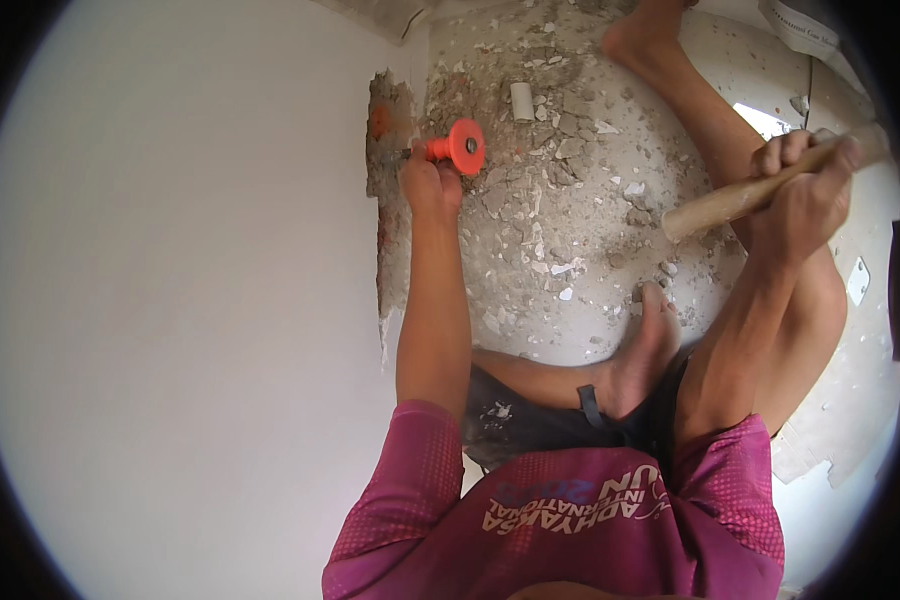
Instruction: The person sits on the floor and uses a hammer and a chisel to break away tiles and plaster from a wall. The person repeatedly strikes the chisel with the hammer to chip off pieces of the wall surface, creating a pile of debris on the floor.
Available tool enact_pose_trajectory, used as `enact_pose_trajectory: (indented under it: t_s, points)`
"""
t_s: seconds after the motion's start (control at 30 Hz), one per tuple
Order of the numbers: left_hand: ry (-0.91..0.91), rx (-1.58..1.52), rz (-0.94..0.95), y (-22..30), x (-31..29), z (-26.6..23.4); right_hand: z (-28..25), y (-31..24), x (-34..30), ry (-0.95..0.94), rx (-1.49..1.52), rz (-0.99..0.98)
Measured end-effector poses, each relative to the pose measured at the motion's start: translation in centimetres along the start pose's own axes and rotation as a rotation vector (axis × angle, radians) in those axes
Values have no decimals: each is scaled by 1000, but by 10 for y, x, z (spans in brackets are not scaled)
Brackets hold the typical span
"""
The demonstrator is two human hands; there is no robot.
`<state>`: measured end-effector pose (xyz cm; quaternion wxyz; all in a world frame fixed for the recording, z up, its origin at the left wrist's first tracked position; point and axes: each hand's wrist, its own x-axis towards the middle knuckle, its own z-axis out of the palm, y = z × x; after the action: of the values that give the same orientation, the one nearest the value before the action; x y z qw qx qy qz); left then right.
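Observation:
My left hand [432, 188] is closed around the grip of a chisel [467, 147] with a round orange hand guard. Its dark blade points left at the broken patch of wall [390, 125], where plaster is gone and reddish brick shows; whether the tip touches cannot be made out. On the right, my right hand [805, 200] wraps around the wooden handle of a hammer [720, 208], raised above my bent knee. The handle's butt points toward the middle, and its far end blurs near the picture's right rim, so the head is unclear.
Plaster chips and rubble [560, 150] litter the floor along the wall. A short white cylinder [522, 102] lies among them. The smooth white wall [190, 300] fills the left side. My bare foot [650, 350] rests on the floor, and a whitish sack [805, 30] lies at the far right.

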<state>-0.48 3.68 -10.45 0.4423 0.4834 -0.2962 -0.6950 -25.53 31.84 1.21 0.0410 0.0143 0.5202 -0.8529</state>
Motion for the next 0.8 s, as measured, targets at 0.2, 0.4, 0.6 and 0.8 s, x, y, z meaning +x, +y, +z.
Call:
enact_pose_trajectory:
  t_s: [0.2, 0.4, 0.6, 0.8]
  points:
    - [-59, -250, -45, 17, 4, -4, -34, -38, 43, -99, 592, -177]
    - [-23, -254, -159, 12, 12, 17, 54, 114, -157, -584, -227, 326]
    - [-47, -275, -54, 21, 12, 6, 34, 91, -101, -444, -129, 627]
    - [-71, -453, -101, 38, 13, -9, 42, 34, -67, -172, 582, 262]
